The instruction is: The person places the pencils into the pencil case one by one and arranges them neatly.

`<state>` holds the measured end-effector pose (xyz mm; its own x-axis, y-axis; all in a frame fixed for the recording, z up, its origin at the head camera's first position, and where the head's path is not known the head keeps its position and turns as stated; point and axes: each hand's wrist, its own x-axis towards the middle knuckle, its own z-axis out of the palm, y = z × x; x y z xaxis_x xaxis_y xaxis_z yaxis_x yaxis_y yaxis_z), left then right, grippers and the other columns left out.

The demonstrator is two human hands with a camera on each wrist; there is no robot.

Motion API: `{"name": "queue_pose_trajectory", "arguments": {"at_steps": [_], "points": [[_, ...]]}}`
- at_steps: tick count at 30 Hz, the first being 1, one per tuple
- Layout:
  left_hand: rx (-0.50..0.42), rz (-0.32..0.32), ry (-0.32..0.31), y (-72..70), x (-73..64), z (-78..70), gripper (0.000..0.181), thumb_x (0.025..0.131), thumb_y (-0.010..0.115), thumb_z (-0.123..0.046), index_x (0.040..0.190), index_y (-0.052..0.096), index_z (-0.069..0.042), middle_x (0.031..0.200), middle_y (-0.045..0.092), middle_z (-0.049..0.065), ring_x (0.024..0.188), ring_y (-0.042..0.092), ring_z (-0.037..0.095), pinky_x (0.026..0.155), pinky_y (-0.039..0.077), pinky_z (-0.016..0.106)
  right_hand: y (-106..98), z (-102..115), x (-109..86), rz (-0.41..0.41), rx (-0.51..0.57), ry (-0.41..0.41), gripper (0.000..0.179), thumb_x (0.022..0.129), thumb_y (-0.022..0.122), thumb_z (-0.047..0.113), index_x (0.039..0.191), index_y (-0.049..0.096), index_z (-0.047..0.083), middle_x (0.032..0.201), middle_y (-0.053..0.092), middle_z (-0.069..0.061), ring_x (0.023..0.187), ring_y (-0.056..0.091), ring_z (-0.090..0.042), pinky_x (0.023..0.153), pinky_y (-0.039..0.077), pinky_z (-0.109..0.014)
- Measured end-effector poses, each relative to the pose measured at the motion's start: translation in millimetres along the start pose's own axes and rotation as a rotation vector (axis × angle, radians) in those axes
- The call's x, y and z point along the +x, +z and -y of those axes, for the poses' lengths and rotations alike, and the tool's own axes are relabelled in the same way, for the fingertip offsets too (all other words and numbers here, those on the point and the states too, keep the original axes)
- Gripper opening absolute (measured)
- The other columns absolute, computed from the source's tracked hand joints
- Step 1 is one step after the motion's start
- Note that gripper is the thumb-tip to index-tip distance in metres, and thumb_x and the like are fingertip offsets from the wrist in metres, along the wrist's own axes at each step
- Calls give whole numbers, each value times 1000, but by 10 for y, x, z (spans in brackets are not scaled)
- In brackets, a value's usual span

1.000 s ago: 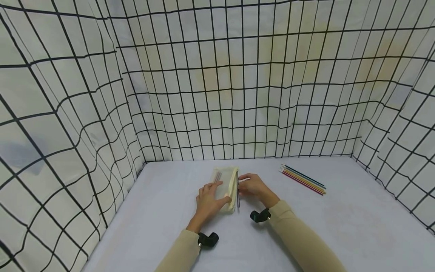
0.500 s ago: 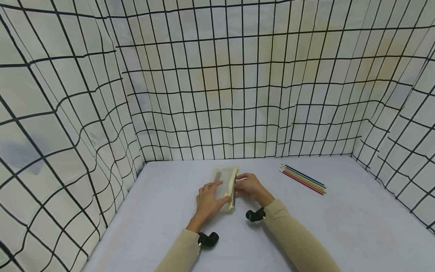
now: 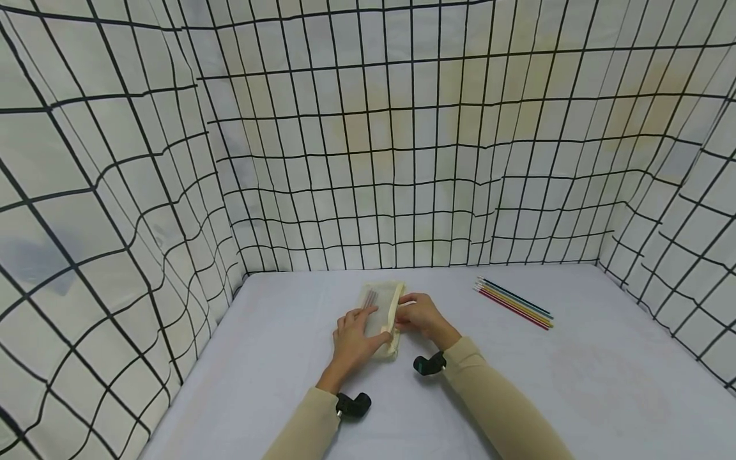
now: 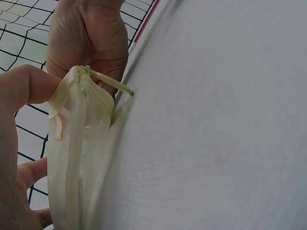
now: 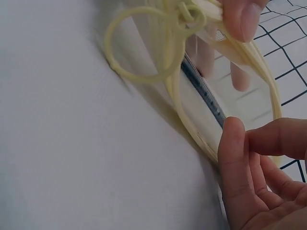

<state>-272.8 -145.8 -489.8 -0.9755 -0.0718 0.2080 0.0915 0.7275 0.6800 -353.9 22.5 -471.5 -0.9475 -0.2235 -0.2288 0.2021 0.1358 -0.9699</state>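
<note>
A pale yellow mesh pencil pouch (image 3: pixel 385 303) lies at the middle of the table, its zipped side parted towards the right. My left hand (image 3: pixel 349 338) spreads over it and holds it, thumb at the opening's rim. In the right wrist view, a dark blue pencil (image 5: pixel 204 91) with printed marks lies inside the opening. My right hand (image 3: pixel 424 317) pinches the pencil's near end between thumb and fingers, right at the pouch's mouth. A yellow pull ring (image 5: pixel 139 79) hangs from the zip end. Faint thin sticks (image 3: pixel 370 299) show through the mesh.
Several coloured pencils (image 3: pixel 513 303), red, yellow and blue-green among them, lie side by side at the right on the white-covered table (image 3: pixel 575 383). A black net (image 3: pixel 374 153) over white sheeting walls in the back and both sides.
My right hand has moved left to the pouch, and the dark pencil that stood along its right edge is now inside the opening. My left hand stays in place.
</note>
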Motion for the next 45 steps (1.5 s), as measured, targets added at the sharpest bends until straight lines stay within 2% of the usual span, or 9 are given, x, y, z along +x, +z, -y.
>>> {"name": "queue_pose_trajectory", "arguments": {"at_steps": [4,10,18,27,32,37,41,45], "points": [[-6,1,-11,3,3,-5,75,76,75,-48,144,58,-24,146,49,13,132,39,34,105,32,59,-48,-14,-16,-15,-15,-16,36,89,65,-2,125,62,-4,85,68,-11,74,67,-17,65,61,-29],[-12,0,-17,-1,-2,-14,76,75,75,-47,144,58,-24,146,49,13,132,39,34,105,31,58,-231,-6,-52,-36,-75,-19,36,91,65,1,126,62,-1,94,70,-14,76,68,-18,67,61,-30],[-23,6,-9,0,-18,-18,77,74,75,-46,145,57,-23,148,48,15,132,39,35,105,31,59,-638,53,-148,-83,-284,-108,34,93,64,5,127,61,0,102,67,-13,82,68,-19,72,61,-32],[-22,10,-4,2,-22,-14,77,74,75,-46,145,57,-23,148,48,15,132,39,35,105,31,59,-1221,47,-247,-117,-556,-314,33,93,64,5,124,60,-3,99,64,-14,80,64,-19,69,56,-30],[-9,4,-5,5,-7,-6,77,74,74,-47,145,57,-24,149,48,14,132,39,34,105,31,59,-1484,39,-280,-151,-679,-403,30,92,66,4,121,62,-3,98,66,-13,85,62,-22,70,50,-32],[-14,11,0,7,-6,-11,77,75,74,-46,145,57,-23,149,48,15,132,39,35,105,31,60,-1687,-25,-296,-203,-782,-440,28,90,68,3,117,64,-1,94,68,-9,90,62,-24,77,49,-36],[-12,6,-1,-3,-18,-20,76,74,74,-46,145,58,-23,148,48,15,131,40,36,105,31,60,-1792,-56,-298,-199,-844,-461,29,89,68,2,117,64,-1,95,69,-9,93,65,-27,81,52,-42],[-9,6,-2,-13,-18,-30,76,74,74,-46,145,58,-23,148,48,15,131,39,36,104,32,59,-1880,-46,-324,-174,-888,-449,31,89,67,1,120,64,0,100,70,-11,96,67,-29,82,54,-45]]}}
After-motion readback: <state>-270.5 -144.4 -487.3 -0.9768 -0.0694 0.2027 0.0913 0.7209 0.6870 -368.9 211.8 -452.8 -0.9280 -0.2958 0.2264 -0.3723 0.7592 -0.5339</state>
